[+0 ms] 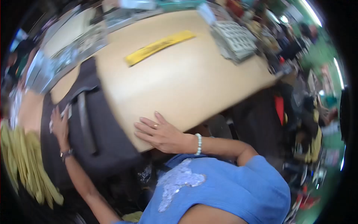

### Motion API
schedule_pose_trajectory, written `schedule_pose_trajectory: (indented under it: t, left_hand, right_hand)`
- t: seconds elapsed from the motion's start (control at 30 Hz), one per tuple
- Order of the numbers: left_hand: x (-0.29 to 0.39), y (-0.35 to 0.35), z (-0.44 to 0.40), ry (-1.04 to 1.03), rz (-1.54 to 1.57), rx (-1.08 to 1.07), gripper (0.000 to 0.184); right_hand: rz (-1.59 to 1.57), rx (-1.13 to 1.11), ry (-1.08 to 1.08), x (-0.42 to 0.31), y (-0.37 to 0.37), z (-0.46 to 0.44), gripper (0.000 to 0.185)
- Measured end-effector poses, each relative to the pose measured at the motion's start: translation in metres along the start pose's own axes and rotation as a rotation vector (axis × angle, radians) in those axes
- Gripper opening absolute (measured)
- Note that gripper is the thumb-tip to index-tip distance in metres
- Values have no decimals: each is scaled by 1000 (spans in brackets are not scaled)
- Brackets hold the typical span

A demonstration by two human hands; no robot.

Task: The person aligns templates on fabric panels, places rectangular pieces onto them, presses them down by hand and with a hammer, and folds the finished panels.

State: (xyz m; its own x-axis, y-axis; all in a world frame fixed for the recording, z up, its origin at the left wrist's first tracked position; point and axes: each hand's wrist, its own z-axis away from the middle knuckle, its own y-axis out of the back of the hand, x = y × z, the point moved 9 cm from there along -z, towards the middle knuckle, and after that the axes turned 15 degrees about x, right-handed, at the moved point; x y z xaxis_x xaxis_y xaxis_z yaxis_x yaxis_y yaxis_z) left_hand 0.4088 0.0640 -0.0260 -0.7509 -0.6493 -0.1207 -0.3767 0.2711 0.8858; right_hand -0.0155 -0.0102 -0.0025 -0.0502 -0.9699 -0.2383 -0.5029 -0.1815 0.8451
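Observation:
A dark piece of garment cloth [108, 128] lies over the left end of the table and hangs past its front edge. On it rests a narrow dark strip [86, 123], with a curved dark piece at its top. My left hand [60, 126] lies on the cloth left of the strip, fingers spread. A small whitish item [67, 111] shows at its fingertips; what it is I cannot make out. My right hand [160, 133] rests flat on the bare tabletop near the front edge, fingers apart and holding nothing.
A yellow printed strip [160, 47] lies across the light wooden table [160, 84]. A stack of grey patterned pieces [234, 39] sits at the far right corner. Clear plastic-wrapped bundles [63, 59] line the left back. Yellow-green cloth lengths [28, 164] hang at the left.

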Motion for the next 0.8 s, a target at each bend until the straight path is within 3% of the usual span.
schedule_pose_trajectory:
  t: [0.03,0.07,0.1,0.2,0.27,0.33,0.43,0.47,0.63,0.73,0.8]
  left_hand:
    - [-7,-8,-1,-15,-7,-31,64]
    - [-5,-16,-2,-183,-169,-130,64]
    - [-7,0,-3,133,22,-98,64]
    - [-11,-12,-6,16,35,-170,64]
    - [-6,-2,-8,38,-56,-187,64]
    - [8,25,-5,117,-208,-130,64]
    - [27,64,-13,57,-336,121,64]
    - [25,70,-11,32,-202,249,62]
    - [150,159,31,-36,167,331,59]
    - [222,185,62,-66,338,256,57]
    - [256,189,77,-65,425,194,56]
  right_hand:
    - [23,67,-133,22,17,27,53]
    - [45,136,-254,40,40,56,52]
    - [61,207,-365,57,61,88,52]
    - [579,567,-823,130,138,205,52]
    - [735,750,-1154,172,176,281,49]
    - [894,537,-1345,220,178,345,48]
    - [832,436,-1402,270,172,385,44]
    - [832,459,-1373,279,167,390,42]
    - [761,517,-1321,288,158,393,33]
    - [578,889,-1156,288,155,420,28]
    - [496,1055,-1225,288,159,432,25]
